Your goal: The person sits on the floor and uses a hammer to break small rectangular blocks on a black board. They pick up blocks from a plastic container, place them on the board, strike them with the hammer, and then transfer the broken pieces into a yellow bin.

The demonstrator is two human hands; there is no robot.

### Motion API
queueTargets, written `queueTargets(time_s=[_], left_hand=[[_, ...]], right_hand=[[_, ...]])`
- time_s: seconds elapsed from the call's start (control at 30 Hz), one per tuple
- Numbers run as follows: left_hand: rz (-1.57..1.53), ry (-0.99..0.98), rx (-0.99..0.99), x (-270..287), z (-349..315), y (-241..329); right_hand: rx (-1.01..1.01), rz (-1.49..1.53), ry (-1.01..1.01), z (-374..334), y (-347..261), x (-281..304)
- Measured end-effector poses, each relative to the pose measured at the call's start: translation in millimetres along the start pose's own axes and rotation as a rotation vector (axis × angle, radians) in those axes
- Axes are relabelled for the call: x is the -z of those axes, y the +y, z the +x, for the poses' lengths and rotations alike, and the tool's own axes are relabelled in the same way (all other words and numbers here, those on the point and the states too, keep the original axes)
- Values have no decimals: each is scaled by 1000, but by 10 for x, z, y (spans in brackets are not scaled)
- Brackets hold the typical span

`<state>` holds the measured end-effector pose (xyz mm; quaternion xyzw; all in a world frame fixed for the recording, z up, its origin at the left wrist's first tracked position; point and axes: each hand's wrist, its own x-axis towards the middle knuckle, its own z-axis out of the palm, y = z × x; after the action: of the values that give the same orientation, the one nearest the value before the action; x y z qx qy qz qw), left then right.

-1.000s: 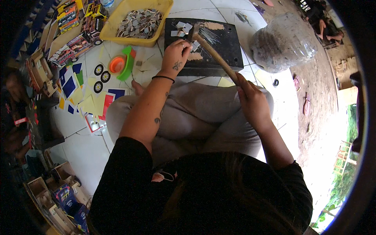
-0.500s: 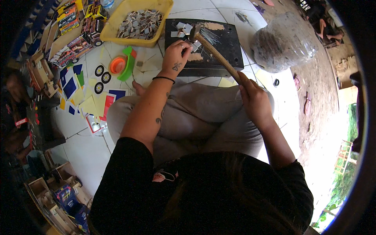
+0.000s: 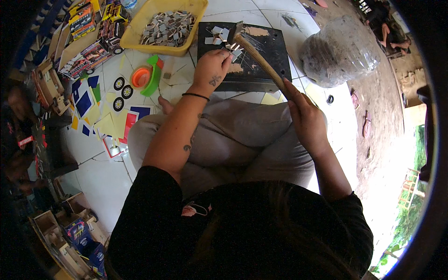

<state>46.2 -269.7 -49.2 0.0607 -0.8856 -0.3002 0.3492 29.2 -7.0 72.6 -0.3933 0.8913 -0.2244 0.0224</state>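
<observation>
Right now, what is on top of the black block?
Small grey squares and thin metal sticks lie on the black block. The left hand and hammer hide whatever is directly beneath them.

Left side, over white floor tiles [image 3: 98,186]: toy truck with bright printed panels [image 3: 86,60], bare wooden toy body [image 3: 52,88], three black wheel discs with yellow centres [image 3: 126,91], orange ring [image 3: 135,77] against a curved green plastic piece [image 3: 153,85], overlapping coloured paper scraps [image 3: 106,125]. Right side: bulging clear plastic bag [image 3: 340,53], contents indistinct, small black ring [image 3: 330,99] near it; beyond, sandals [image 3: 367,126] on bare earth [image 3: 380,100]. Far upper right, a co-worker [image 3: 385,30], seated, partly lost in shadow.
</observation>
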Motion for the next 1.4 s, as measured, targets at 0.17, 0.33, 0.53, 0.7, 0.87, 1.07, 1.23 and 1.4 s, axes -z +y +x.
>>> queueTargets(time_s=[0.17, 0.33, 0.53, 0.7, 0.87, 1.07, 1.23, 1.4], left_hand=[[82, 14, -24, -51, -33, 40], [204, -27, -53, -72, -64, 77], [210, 22, -92, -85, -90, 72], [202, 48, -92, -118, -120, 55], [230, 18, -83, -125, -110, 44], [251, -4, -77, -121, -98, 37], [208, 3, -62, -116, -122, 42], [146, 12, -12, -102, -120, 49]], right_hand=[[7, -26, 3, -42, -39, -3], [-18, -99, -89, -90, -10, -10], [41, -24, 9, -113, 41, -30], [36, 10, 80, -139, 75, -48], [32, -23, 30, -173, 103, -79], [36, 8, 4, -176, 100, -84], [9, -5, -52, -161, 148, -92], [4, 40, 146, 105, 484, -87]])
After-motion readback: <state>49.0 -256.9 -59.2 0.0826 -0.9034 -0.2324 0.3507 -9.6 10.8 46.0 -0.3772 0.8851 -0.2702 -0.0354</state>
